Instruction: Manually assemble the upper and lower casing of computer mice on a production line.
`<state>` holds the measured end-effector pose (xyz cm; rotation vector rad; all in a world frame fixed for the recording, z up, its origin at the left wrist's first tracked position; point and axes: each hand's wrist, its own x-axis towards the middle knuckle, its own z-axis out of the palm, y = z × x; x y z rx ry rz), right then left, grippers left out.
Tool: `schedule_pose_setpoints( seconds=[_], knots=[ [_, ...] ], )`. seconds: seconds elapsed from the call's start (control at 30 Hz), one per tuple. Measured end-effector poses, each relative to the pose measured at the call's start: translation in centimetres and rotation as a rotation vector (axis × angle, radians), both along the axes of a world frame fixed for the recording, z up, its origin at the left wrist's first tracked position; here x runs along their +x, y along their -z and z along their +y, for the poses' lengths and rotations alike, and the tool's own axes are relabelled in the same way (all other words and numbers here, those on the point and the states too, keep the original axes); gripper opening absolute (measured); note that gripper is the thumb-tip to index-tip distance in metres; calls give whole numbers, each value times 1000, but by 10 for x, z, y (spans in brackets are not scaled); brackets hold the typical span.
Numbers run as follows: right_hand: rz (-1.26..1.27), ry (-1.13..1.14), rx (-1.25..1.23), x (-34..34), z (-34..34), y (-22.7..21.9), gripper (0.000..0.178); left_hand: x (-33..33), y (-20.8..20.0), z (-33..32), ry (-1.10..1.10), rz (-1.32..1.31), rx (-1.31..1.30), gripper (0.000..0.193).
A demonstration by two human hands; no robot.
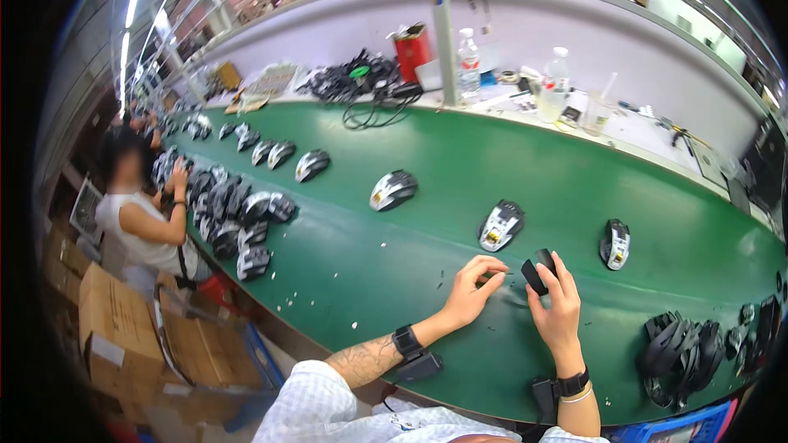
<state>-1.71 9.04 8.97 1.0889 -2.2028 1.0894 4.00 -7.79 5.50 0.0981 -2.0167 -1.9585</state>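
Observation:
My right hand (560,305) grips a curved black plastic piece (535,273) between thumb and fingers, held above the green work surface (369,279). To its left, my left hand (474,289) has its thumb and fingers drawn together. A thin dark sliver shows at those fingertips, too small to make out. Just beyond my hands lies a partly assembled computer mouse (501,226), black with a white end. Another such mouse (615,244) sits to the right, and a third mouse (394,190) farther left.
More mice (234,205) crowd the left edge beside a seated co-worker (139,213). A pile of curved black parts (681,353) lies at the near right. Bottles (554,86), a red box (412,51) and tangled black cables (361,78) line the back. Cardboard boxes (123,336) stand at lower left.

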Motion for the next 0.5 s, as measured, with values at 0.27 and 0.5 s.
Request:
schedule_pose_setpoints(
  seconds=[0.27,0.5],
  knots=[
    [12,203,-74,-36,27,17,35,-60,-24,-12,-109,36,-1136,60],
    [37,316,-128,-43,28,20,33,-102,-12,-39,4,-235,-1363,59]
  ],
)
